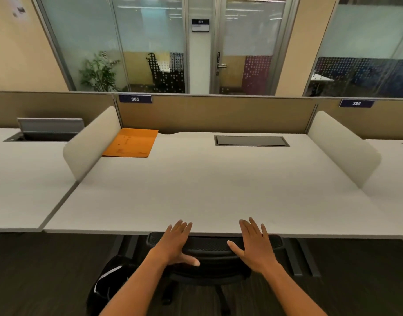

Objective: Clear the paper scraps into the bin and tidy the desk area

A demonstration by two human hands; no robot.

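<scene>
Fingers (183,226) of the left hand (175,244) are spread flat and hold nothing — likewise the right hand (253,245), both palms down over the black chair back (209,246) at the near edge of the white desk (207,190). No paper scraps show on the desk. Left of the chair, on the floor, stands a black-lined bin (107,283); an orange folder (130,142) lies at the far left corner — a closed cable hatch (251,141) sits further right.

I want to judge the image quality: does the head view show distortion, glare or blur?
Head view: the wide lens bends the desk edge and tilts the dividers outward; the lighting is soft and even, with no glare on the desk; the orange folder and both open hands, left hand and right hand, look slightly soft.
</scene>
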